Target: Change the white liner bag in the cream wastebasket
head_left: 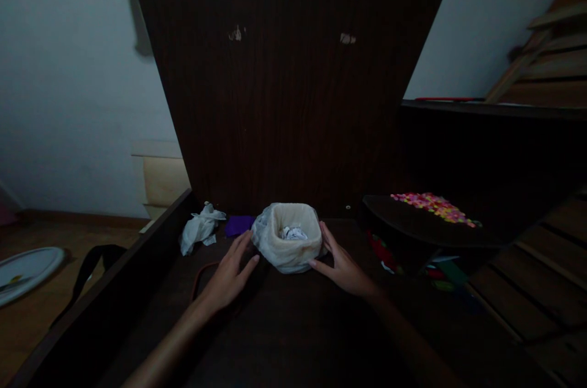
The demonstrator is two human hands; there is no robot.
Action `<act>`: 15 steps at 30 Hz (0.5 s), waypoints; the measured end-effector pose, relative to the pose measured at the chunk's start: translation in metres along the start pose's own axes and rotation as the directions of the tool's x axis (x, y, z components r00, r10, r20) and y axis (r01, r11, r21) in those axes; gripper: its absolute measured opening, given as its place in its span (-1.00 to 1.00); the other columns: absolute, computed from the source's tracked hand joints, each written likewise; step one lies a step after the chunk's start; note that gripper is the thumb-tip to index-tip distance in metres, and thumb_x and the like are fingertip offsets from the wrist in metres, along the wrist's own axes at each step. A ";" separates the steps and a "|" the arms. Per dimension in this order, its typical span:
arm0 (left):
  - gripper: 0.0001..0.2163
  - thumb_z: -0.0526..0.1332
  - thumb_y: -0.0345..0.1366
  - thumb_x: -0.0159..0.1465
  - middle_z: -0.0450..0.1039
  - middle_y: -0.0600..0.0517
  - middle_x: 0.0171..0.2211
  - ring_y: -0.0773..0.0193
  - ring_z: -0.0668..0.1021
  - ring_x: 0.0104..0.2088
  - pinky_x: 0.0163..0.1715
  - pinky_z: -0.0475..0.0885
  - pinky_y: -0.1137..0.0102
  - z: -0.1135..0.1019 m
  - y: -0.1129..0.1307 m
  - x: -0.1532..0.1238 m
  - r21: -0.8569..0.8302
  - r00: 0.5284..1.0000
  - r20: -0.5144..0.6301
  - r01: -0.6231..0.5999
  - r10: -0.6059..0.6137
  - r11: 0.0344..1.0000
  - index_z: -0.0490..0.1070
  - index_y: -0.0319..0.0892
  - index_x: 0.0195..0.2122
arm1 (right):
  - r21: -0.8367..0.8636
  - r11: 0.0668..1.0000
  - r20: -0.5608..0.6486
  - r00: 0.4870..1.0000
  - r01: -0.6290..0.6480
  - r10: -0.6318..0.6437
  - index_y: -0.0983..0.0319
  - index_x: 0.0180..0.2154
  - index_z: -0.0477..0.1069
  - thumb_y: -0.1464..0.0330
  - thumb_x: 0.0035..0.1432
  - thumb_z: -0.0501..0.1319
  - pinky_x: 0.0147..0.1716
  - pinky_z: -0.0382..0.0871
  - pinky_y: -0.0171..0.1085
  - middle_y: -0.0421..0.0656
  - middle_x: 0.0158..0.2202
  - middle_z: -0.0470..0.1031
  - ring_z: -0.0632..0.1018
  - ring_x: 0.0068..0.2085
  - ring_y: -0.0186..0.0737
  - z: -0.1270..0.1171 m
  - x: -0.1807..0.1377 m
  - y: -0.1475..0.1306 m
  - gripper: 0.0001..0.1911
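A small cream bin (293,250) lined with a clear plastic bag stands on a dark wooden surface (284,327), with crumpled white paper inside it. My left hand (229,275) lies open just left of the bin, fingers stretched toward its side. My right hand (342,264) is open on the bin's right side, fingertips touching or nearly touching its wall. Neither hand holds anything.
A crumpled white tissue or bag (199,229) and a purple item (238,225) lie behind the bin at left. A dark tray with colourful small pieces (433,204) sits at right. A tall dark wooden panel (284,82) rises behind. A white plate (25,269) lies on the floor at left.
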State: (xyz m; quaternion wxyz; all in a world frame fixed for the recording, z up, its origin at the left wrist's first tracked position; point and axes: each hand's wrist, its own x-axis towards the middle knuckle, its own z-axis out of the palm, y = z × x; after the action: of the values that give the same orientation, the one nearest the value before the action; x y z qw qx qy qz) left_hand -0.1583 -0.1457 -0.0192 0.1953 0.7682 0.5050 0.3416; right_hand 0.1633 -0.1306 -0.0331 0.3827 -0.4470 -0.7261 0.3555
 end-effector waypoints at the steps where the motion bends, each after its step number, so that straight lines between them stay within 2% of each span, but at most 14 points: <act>1: -0.44 0.04 -0.02 0.45 0.15 -0.14 0.40 -0.01 0.27 0.38 0.36 0.19 0.03 -0.009 -0.003 -0.007 0.050 0.999 0.053 0.001 -0.004 0.999 0.10 -0.11 0.41 | -0.001 1.000 -0.002 1.000 -0.023 0.023 0.05 0.46 -0.38 0.04 0.18 0.33 0.40 -0.07 0.15 -0.01 0.51 -0.24 0.05 0.45 0.05 -0.004 -0.003 0.001 0.12; 3: -0.36 0.09 0.08 0.39 0.17 -0.16 0.39 -0.07 0.27 0.37 0.34 0.21 -0.02 -0.026 -0.011 -0.022 0.160 0.983 0.178 0.009 -0.037 0.987 0.10 -0.09 0.41 | -0.004 0.997 -0.023 0.997 -0.073 0.073 0.05 0.46 -0.34 0.02 0.14 0.36 0.38 -0.04 0.19 0.02 0.51 -0.24 0.08 0.44 0.12 -0.012 -0.010 0.000 0.14; 4: -0.27 0.15 0.14 0.33 0.11 -0.18 0.42 -0.14 0.22 0.39 0.34 0.19 -0.07 -0.034 -0.016 -0.029 0.213 0.972 0.227 0.005 -0.054 0.977 0.05 -0.09 0.43 | -0.001 0.996 -0.035 0.996 -0.086 0.086 0.05 0.46 -0.33 0.02 0.13 0.36 0.37 -0.02 0.20 0.03 0.50 -0.23 0.10 0.44 0.14 -0.016 -0.013 -0.001 0.14; 7: 0.04 0.32 0.26 0.09 -0.08 -0.25 0.46 -0.32 -0.04 0.44 0.33 0.00 -0.27 -0.052 -0.036 -0.049 0.328 0.947 0.306 -0.011 -0.095 0.945 -0.07 -0.13 0.46 | 0.009 0.999 -0.071 0.996 -0.049 0.050 0.04 0.46 -0.28 0.04 0.15 0.35 0.36 0.02 0.21 0.02 0.50 -0.22 0.11 0.43 0.15 -0.023 -0.020 -0.008 0.09; 9: 0.17 0.39 0.26 -0.02 -0.16 -0.34 0.45 -0.38 -0.10 0.43 0.31 -0.09 -0.34 -0.060 -0.048 -0.058 0.370 0.931 0.337 0.004 -0.139 0.929 -0.12 -0.19 0.47 | 0.013 1.000 -0.089 0.996 -0.007 0.009 0.02 0.46 -0.24 0.07 0.17 0.34 0.36 0.06 0.21 0.01 0.50 -0.21 0.13 0.43 0.13 -0.025 -0.023 -0.014 0.04; 12: 0.20 0.46 0.17 -0.06 -0.08 -0.34 0.44 -0.36 0.03 0.42 0.31 -0.03 -0.32 -0.068 -0.060 -0.067 0.336 0.923 0.366 -0.017 -0.114 0.942 -0.18 -0.10 0.48 | 0.008 0.999 -0.104 0.994 0.031 -0.030 0.01 0.45 -0.20 0.10 0.20 0.33 0.34 0.11 0.20 0.01 0.50 -0.17 0.16 0.42 0.11 -0.024 -0.025 -0.021 -0.02; 15: 0.14 0.48 0.07 -0.05 0.06 -0.32 0.41 -0.32 0.21 0.37 0.28 0.21 -0.19 -0.071 -0.063 -0.070 0.285 0.943 0.322 -0.019 -0.077 0.958 -0.12 -0.07 0.47 | -0.014 0.998 -0.123 0.990 0.068 -0.069 0.02 0.44 -0.16 0.12 0.21 0.32 0.33 0.15 0.20 0.02 0.49 -0.09 0.16 0.42 0.10 -0.021 -0.025 -0.028 -0.06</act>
State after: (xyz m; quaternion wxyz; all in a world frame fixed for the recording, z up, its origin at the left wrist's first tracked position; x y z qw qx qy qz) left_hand -0.2682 -0.1861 -0.0336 0.1699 0.8270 0.5202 0.1292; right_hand 0.1787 -0.1594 -0.0053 0.4368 -0.4449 -0.7176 0.3103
